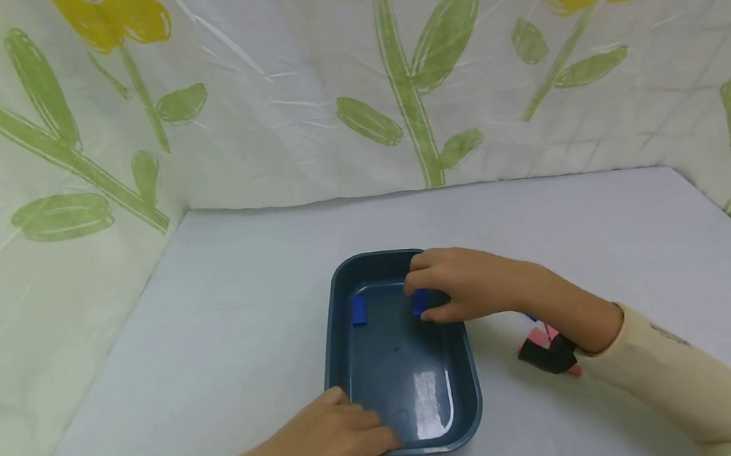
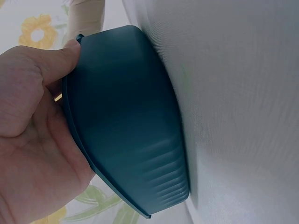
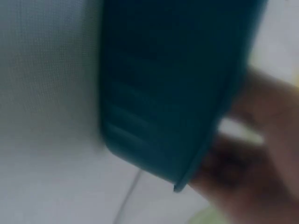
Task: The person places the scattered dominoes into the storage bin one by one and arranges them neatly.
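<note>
With the left hand [image 1: 340,437], pinches the tray [image 1: 376,363] at near left; with the right hand [image 1: 466,283], reaches around the far-right blue block [image 1: 419,304] inside.
Cannot tell if pinched; probably positioning opposite the far-left block [image 1: 358,310], calling next for a steady tray.

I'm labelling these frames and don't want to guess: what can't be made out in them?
Head: the right hand partly covers a blue rectangular piece; whether they touch is unclear.
Head: the right forearm partly hides pink and black pieces, too small to identify.
Both wrist views: the dark teal rounded plastic tray's wall hides its inside.
Right wrist: the hand is blurred and cut off by the edge.
</note>
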Demonstrator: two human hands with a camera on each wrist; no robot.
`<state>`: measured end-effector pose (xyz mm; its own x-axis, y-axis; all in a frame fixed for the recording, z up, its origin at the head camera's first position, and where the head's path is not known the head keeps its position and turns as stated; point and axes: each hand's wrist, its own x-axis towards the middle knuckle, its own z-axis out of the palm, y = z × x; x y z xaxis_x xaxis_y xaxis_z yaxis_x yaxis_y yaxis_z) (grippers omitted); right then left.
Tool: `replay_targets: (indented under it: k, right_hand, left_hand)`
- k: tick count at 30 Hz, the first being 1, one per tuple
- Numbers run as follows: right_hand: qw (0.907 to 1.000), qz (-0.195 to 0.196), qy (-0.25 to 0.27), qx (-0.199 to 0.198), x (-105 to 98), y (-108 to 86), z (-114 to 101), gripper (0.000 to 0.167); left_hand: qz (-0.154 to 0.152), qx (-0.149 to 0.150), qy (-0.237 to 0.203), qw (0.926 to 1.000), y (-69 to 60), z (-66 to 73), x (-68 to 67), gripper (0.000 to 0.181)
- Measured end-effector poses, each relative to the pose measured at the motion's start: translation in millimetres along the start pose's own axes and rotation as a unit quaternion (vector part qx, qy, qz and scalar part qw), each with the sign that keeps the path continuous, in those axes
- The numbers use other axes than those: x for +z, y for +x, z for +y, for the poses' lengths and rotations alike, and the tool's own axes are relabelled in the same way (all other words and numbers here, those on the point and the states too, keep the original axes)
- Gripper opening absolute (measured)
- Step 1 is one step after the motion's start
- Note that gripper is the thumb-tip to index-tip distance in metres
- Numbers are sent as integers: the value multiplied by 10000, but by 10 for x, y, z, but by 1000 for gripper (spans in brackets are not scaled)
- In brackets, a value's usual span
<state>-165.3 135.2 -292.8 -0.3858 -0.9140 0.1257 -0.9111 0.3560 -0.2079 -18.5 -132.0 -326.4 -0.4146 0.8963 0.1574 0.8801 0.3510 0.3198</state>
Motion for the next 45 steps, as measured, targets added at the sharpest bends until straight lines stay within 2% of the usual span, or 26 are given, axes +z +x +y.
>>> replay_targets:
  k: [7, 14, 27, 45]
  right_hand:
    - [9984, -560, 17, 111, 75, 167, 16, 27]
    - [9966, -800, 59, 199, 182, 294, 25, 25]
    - [9966, -819, -24, 82, 306, 421, 2, 24]
    - [9990, -447, 32, -27, 417, 576, -10, 20]
  left_hand:
    - [60, 96, 67, 9999, -1, -23, 1, 15]
    - [69, 131, -35, 9999, 2, -29, 20, 18]
    - [121, 116, -4, 9999, 8, -13, 16, 19]
    - [31, 19, -142, 9999, 6, -10, 14, 19]
